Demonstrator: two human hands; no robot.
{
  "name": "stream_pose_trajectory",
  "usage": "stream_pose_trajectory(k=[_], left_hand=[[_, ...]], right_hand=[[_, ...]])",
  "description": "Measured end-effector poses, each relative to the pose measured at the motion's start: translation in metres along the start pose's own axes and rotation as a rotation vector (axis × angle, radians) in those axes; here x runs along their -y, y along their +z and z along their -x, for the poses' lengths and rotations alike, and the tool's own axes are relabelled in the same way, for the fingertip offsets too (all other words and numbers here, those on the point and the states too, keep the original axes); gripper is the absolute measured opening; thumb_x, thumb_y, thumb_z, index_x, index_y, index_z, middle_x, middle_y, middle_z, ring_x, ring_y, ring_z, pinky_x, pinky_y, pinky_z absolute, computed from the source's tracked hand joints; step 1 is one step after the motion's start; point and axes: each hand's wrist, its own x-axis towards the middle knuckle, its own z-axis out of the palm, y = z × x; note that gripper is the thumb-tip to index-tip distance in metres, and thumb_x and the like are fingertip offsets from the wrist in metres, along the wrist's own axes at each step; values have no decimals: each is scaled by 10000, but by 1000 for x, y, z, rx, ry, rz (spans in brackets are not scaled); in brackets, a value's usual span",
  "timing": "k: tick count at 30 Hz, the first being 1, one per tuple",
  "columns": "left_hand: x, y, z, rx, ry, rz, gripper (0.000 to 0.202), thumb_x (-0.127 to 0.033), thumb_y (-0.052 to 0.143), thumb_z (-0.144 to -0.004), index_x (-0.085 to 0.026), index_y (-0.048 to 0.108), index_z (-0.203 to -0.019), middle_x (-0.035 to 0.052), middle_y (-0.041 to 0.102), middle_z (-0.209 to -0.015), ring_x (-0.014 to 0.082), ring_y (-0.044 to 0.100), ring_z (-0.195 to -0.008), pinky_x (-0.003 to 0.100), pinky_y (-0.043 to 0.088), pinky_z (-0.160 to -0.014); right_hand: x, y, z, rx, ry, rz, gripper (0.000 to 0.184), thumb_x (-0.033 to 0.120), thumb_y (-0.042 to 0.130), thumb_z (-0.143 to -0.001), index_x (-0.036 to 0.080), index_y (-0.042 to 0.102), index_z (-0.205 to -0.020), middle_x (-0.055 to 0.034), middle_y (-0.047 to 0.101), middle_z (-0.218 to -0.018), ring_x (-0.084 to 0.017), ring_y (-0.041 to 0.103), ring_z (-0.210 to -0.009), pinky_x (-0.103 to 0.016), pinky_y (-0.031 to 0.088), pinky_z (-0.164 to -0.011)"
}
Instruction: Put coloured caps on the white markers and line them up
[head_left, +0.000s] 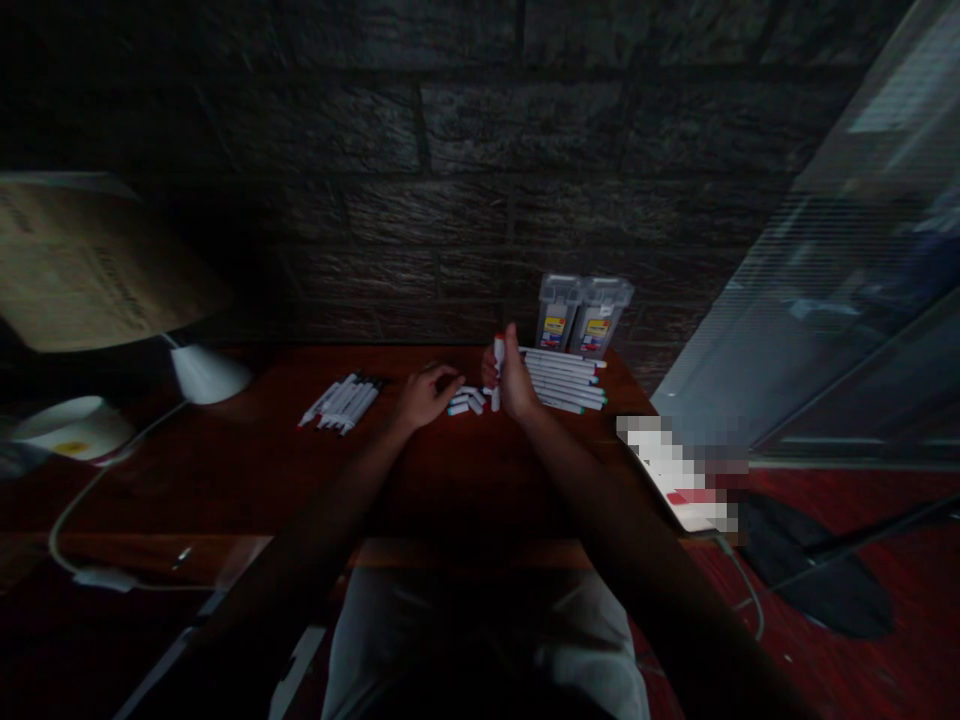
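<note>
Visibly, the right hand is closed around a white marker, its orange-red end pointing up between thumb and fingers. The marker stands roughly upright above the table, near its back edge. Across from it, the left hand bends its fingers, thumb reaching toward the right; I cannot tell whether its fingertips meet or pinch anything. Between the two hands lies a loose cluster of short white pieces, some with teal or red ends.

Just to the right of the right hand, a row of white markers lies side by side, with differently coloured ends facing right. Behind them, two clear cases with yellow labels stand upright near the dark brick wall. Left of the left hand, well apart from it, another group of white markers lies slanted on the wood. Farther left are a lamp with a wide printed shade and a white cup. At the table's right edge sits a flat pale object, blurred into blocks.
</note>
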Motion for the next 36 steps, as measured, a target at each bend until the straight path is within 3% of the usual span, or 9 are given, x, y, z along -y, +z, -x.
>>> stream_pose_trajectory(k=[3, 6, 15, 21, 36], left_hand=[[0, 4, 1, 78, 1, 21, 276, -420, 598, -959, -194, 744, -1019, 96, 768, -1083, 245, 709, -1033, 368, 533, -962], [0, 6, 1, 121, -13, 29, 272, -417, 586, -962, -201, 744, -1007, 82, 775, -1070, 238, 712, -1012, 362, 527, -945], [-4, 3, 1, 137, -36, 51, 239, -390, 588, -945, -223, 761, -944, 53, 798, -1010, 221, 723, -960, 326, 538, -900], [-3, 4, 1, 145, -47, 72, 259, -414, 586, -930, -227, 764, -925, 51, 805, -969, 215, 720, -875, 316, 543, -848], [0, 5, 0, 152, -38, 80, 243, -403, 594, -926, -232, 767, -914, 53, 803, -978, 221, 729, -917, 321, 542, -865]], right_hand=[[1, 1, 3, -22, 20, -146, 642, 848, 380, -899, 257, 320, -655, 68, 275, -547, -87, 238, -436, -263, 198, -414], [1, 3, 5, -1, 99, -150, 607, 759, 433, -935, 259, 315, -613, 73, 247, -506, -85, 189, -421, -275, 139, -415], [-1, -1, 3, 3, 120, -107, 648, 846, 343, -914, 265, 429, -640, 74, 215, -468, -109, 236, -407, -277, 168, -409], [-1, -1, 5, 40, 85, -44, 714, 937, 330, -845, 268, 366, -600, 75, 212, -455, -95, 229, -390, -262, 172, -382], [1, -1, 3, -32, 88, 17, 634, 799, 257, -948, 269, 322, -605, 67, 216, -470, -102, 231, -388, -269, 195, -395]])
